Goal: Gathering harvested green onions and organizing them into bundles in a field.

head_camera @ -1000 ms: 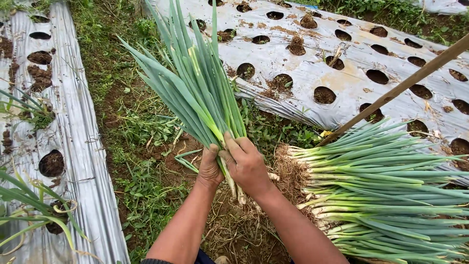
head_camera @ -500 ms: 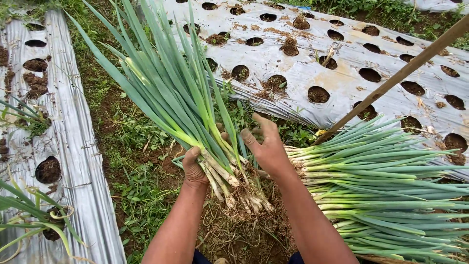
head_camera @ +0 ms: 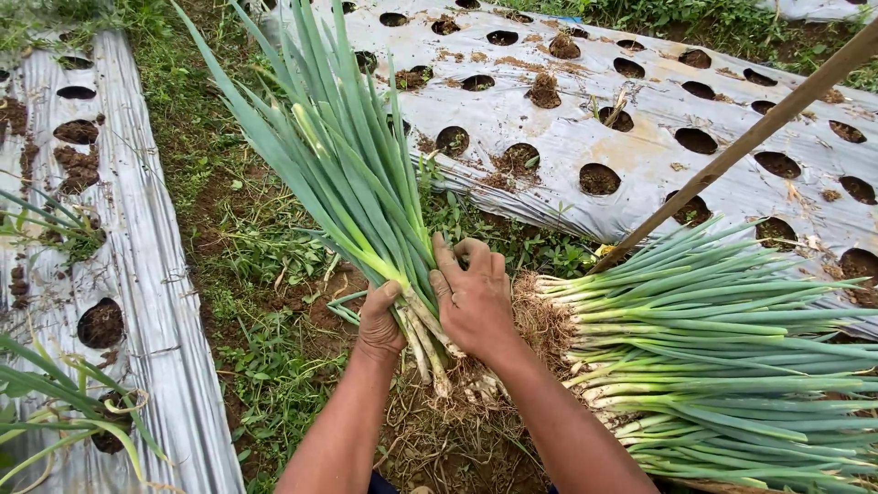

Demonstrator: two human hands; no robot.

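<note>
A bunch of green onions (head_camera: 343, 183) with long green leaves and pale stalks rises from the middle of the view toward the upper left. My left hand (head_camera: 378, 320) grips the bunch at its pale base from the left. My right hand (head_camera: 473, 297) presses against the same stalks from the right, fingers pointing up. Muddy roots (head_camera: 457, 389) hang below both hands over a patch of loose roots and soil.
A pile of harvested green onions (head_camera: 722, 357) lies on the right, roots toward my hands. A wooden pole (head_camera: 732, 151) slants over it. Silver plastic mulch beds with planting holes (head_camera: 585, 137) run behind and at left (head_camera: 137, 274), with a grassy furrow (head_camera: 247, 256) between.
The bunch has tilted further toward the upper left and its roots have come down to the soil. My right hand opened away from the stalks, then closed back against them.
</note>
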